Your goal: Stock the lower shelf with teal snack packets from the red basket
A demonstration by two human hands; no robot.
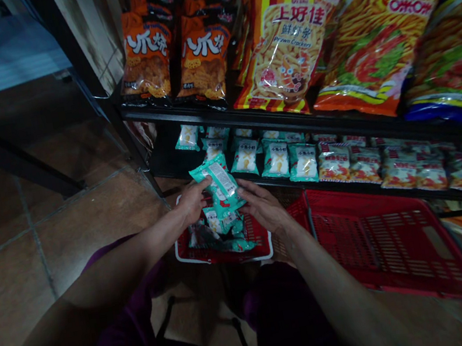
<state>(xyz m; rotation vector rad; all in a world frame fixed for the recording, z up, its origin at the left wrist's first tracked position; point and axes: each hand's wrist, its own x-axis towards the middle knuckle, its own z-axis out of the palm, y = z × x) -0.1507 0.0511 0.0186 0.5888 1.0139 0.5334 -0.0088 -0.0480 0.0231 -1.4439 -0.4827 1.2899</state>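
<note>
My left hand and my right hand both grip a stack of small teal snack packets, held just above a small red basket with a white rim. More teal packets lie inside that basket. Just beyond my hands, the lower shelf carries rows of the same teal packets.
A larger red basket lies on the floor to the right. The upper shelf holds orange snack bags, a prawn cracker bag and further big bags. Red-and-white packets fill the lower shelf's right side. Brown tiled floor spreads left.
</note>
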